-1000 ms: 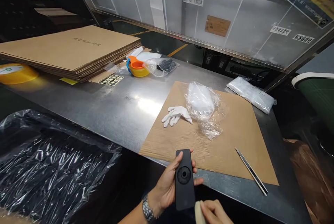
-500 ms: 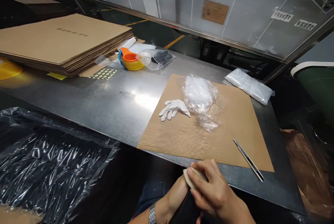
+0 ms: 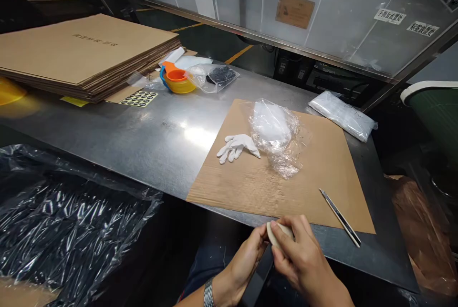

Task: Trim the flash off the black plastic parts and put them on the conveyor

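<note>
Just below the table's front edge, my right hand (image 3: pixel 304 257) is closed on a small off-white pad (image 3: pixel 274 236) with a rounded edge. It presses the pad near the top end of a dark flat-sided object (image 3: pixel 259 271). My left hand (image 3: pixel 243 261) wraps around this dark object from the left, its fingertips close to the pad. The dark object's kind and lower end cannot be made out. Beyond my hands, a slim cutter knife (image 3: pixel 339 216) lies on a cardboard sheet (image 3: pixel 229 192), with a white glove (image 3: pixel 238 147) and a clear plastic bag (image 3: pixel 274 128) holding something white.
A stack of flat cardboard (image 3: pixel 89 49) stands at the back left of the metal table (image 3: pixel 143 145). Nearby are orange and yellow cups (image 3: pixel 177 80), a bagged black item (image 3: pixel 220 76) and a sticker sheet (image 3: pixel 139 98). A wrapped packet (image 3: pixel 343 114) lies right; black plastic sheeting (image 3: pixel 71 226) is left.
My right hand and the pad have shifted slightly right, away from my left wrist. More of my left hand and the dark object now shows between the hands.
</note>
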`<act>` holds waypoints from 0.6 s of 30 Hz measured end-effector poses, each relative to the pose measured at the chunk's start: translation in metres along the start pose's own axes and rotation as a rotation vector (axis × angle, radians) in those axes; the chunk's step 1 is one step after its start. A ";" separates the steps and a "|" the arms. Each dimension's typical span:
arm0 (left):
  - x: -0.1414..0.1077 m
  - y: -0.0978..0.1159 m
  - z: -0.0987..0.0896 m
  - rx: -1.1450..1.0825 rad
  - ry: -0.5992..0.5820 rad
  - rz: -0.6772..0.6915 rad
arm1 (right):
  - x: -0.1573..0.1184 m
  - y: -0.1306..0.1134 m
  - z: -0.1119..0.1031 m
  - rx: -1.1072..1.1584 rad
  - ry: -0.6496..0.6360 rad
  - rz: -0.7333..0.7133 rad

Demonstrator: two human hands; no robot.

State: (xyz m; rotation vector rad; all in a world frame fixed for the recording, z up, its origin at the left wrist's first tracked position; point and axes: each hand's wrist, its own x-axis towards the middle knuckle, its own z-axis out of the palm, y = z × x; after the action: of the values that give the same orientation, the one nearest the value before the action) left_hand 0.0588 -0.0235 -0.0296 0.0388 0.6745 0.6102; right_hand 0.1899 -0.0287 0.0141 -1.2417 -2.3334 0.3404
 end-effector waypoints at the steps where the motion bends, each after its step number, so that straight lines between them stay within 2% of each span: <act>1: 0.000 0.003 0.000 -0.007 0.016 0.006 | -0.001 -0.003 0.004 -0.034 0.022 0.029; 4: -0.001 0.014 0.000 -0.021 0.075 0.016 | -0.008 -0.017 0.019 -0.101 0.102 -0.051; 7: -0.005 0.022 0.004 -0.014 0.124 -0.006 | -0.016 -0.031 0.030 -0.148 0.126 -0.156; 13: -0.008 0.017 0.008 -0.058 0.085 0.082 | -0.018 -0.033 0.025 -0.084 0.192 -0.009; 15: -0.005 0.017 0.007 -0.101 0.055 0.060 | -0.017 -0.038 0.026 -0.088 0.210 0.001; 18: -0.001 0.023 0.006 -0.173 0.049 0.038 | -0.022 -0.051 0.033 -0.078 0.173 0.026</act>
State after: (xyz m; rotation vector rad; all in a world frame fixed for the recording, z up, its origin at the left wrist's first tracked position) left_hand 0.0497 -0.0044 -0.0188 -0.1246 0.6676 0.7056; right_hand 0.1472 -0.0757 0.0006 -1.2859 -2.2034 0.1451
